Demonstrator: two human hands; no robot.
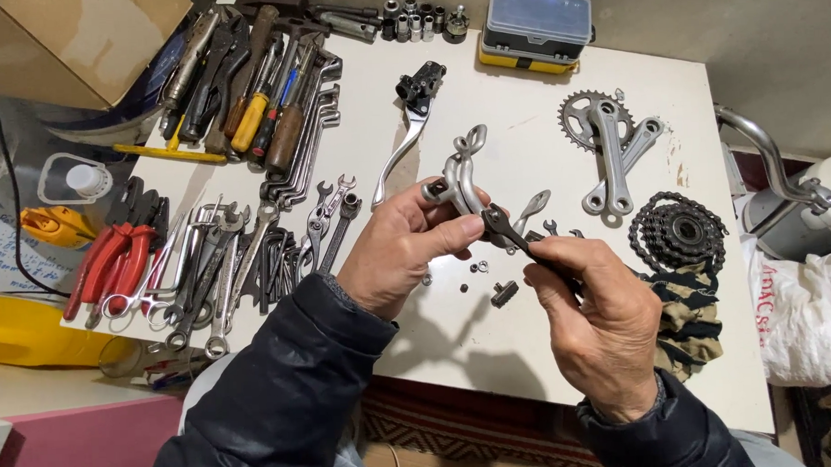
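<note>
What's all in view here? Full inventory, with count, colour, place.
table: one, white, centre
caliper: one, silver, in left hand
pliers: one, dark, in right hand, on caliper
lever: one, silver and black, table top centre
cranks: two, silver, one with chainring, right
freewheel: one, black, right, on rag
rag: one, striped, right edge
case: one, grey and yellow, top
sockets: several, silver, top
wrenches: many, silver, left
cutters: red-handled, far left
screwdrivers: several, mixed, top left
small parts: few, below the hands
left hand: holds caliper
right hand: grips pliers
</note>
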